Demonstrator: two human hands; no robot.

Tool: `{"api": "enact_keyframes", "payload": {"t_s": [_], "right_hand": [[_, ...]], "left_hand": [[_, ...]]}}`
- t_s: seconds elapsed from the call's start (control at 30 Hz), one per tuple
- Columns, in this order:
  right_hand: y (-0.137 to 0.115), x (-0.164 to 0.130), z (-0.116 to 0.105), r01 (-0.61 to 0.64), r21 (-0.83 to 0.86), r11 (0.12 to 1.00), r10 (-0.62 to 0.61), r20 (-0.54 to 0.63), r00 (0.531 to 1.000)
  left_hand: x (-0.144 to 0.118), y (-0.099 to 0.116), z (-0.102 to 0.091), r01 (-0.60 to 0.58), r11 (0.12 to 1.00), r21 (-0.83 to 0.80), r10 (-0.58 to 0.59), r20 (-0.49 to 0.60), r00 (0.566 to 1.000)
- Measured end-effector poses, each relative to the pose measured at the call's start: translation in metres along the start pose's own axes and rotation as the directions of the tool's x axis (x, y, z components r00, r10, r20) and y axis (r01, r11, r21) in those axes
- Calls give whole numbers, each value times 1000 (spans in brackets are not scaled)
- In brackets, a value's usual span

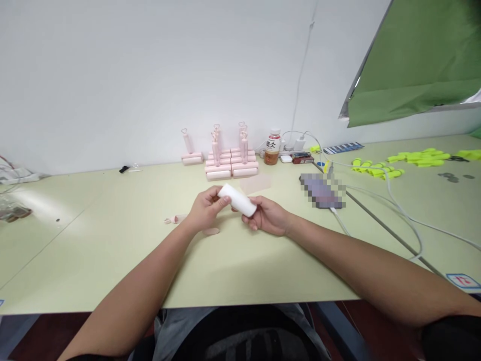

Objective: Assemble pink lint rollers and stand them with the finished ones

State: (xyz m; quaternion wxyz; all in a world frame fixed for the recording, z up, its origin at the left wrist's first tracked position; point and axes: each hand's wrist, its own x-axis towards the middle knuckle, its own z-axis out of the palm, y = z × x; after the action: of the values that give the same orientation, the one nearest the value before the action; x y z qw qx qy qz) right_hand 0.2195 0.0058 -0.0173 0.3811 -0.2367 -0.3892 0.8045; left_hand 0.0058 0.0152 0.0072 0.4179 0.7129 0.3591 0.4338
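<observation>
Both hands hold a white roll (238,200), smooth and cylindrical, tilted above the table. My left hand (206,206) grips its upper left end, thumb along the side. Around the lower right end, the fingers of my right hand (268,215) are closed. A pink handle-like piece (176,219) with a small shaped tip lies by my left wrist, partly hidden by it. Below my left hand rests a small flat pink oval piece (211,231). Behind the roll lies a pale pink sheet or flat piece (257,184).
Pink cylinders (219,174) are stacked near the wall, with upright pink handles (244,150) among them. To their right stand a bottle (272,147) and chargers (299,144). A phone (322,191) trails a white cable (340,221). Neon-yellow pieces (376,168) lie farther right.
</observation>
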Motion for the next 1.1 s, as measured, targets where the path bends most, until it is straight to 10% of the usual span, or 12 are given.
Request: {"api": "enact_keyframes", "payload": {"t_s": [0.13,0.97,1.1], "right_hand": [[-5,-1,3,-5,75,997,8,-46,999],[-4,2,7,135,61,989,-125,-146,981],[-12,4,-4,80,-501,862,-256,-293,921]], "left_hand": [[4,-10,-5,36,999,-23,-39,-149,988],[4,-6,2,-34,999,-7,31,-245,969],[5,-8,2,-5,997,-77,-21,-331,943]]}}
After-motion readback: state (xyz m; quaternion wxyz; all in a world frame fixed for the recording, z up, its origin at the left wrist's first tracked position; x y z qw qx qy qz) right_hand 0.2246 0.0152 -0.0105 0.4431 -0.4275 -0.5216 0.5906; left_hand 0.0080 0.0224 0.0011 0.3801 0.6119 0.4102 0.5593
